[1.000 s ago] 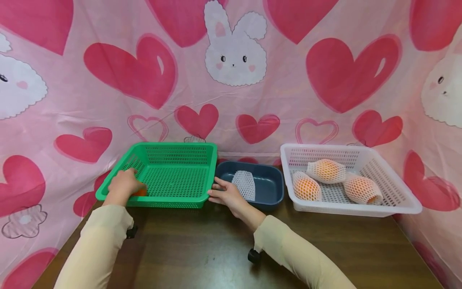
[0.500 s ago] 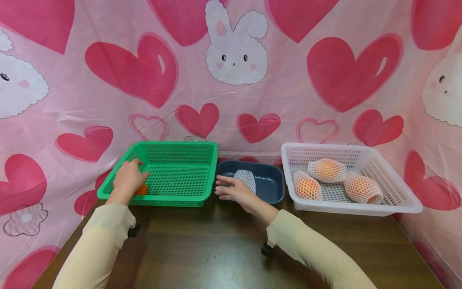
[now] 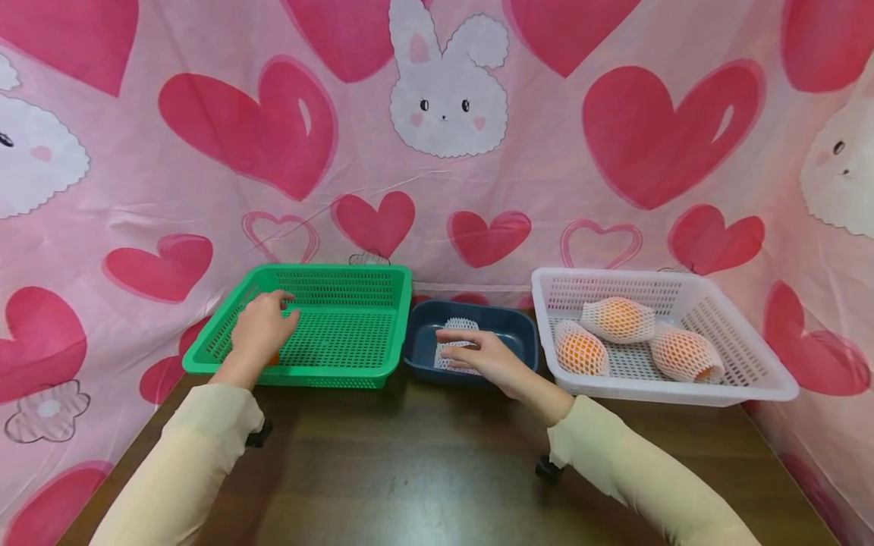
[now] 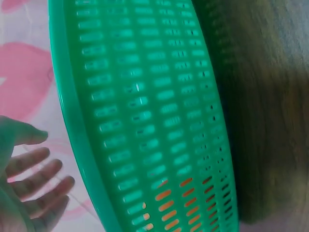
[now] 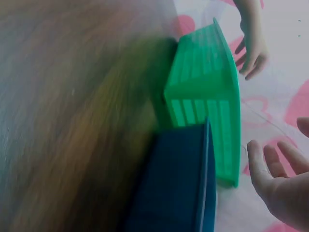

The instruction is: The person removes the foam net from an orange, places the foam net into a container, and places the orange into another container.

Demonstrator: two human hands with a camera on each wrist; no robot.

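Observation:
My left hand (image 3: 262, 330) is over the left part of the green basket (image 3: 355, 377), holding nothing, its fingers loosely spread. Below it an orange fruit (image 3: 275, 359) lies in the basket, mostly hidden by the hand; in the left wrist view, orange colour (image 4: 171, 212) shows through the basket's slots. My right hand (image 3: 492, 362) hovers at the front of the dark blue tray (image 3: 514, 345), fingers apart and nothing in them. A white foam net sleeve (image 3: 461, 324) lies in that tray, partly covered by these fingers.
At the right stands a white basket (image 3: 655, 391) with three orange fruits (image 3: 620, 320) in foam nets. Basket, tray and basket stand in a row along the back of the brown wooden table (image 3: 403, 462). A pink heart-patterned cloth (image 3: 423, 182) hangs behind.
My right hand has moved from the green basket's right edge rightward to the blue tray. My left hand has risen from the orange fruit and shifted slightly right, fingers loosened.

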